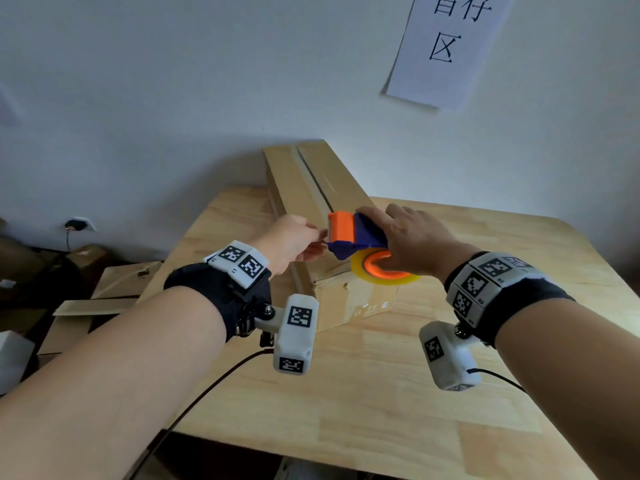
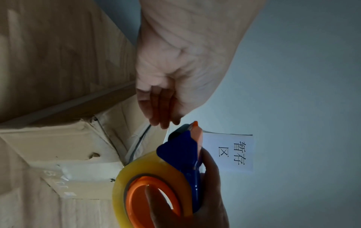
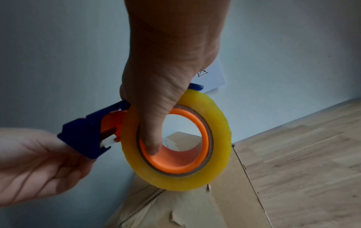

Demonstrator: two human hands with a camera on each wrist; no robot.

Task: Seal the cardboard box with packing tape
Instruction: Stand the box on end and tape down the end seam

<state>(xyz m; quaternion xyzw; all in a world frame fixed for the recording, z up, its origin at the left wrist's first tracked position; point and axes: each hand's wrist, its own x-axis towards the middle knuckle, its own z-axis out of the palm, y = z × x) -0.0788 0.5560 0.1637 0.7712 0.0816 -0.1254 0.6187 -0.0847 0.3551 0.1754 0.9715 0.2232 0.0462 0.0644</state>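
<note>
A long cardboard box (image 1: 311,188) lies on the wooden table (image 1: 381,393), running away toward the wall, with a dark seam along its top. Over its near end my right hand (image 1: 412,237) grips a blue and orange tape dispenser (image 1: 360,233). The thumb (image 3: 152,146) sits inside the orange core of the yellowish tape roll (image 3: 218,138). My left hand (image 1: 294,240) is at the cutter end. Its fingertips (image 2: 162,121) are bunched on the clear tape end, which barely shows. Old clear tape (image 2: 87,168) crosses the box's near corner.
A white paper sign (image 1: 446,46) hangs on the wall behind. Flattened cardboard pieces (image 1: 114,289) lie on the floor left of the table, below a wall socket (image 1: 78,224). Bare table top (image 1: 519,258) extends right of and in front of the box.
</note>
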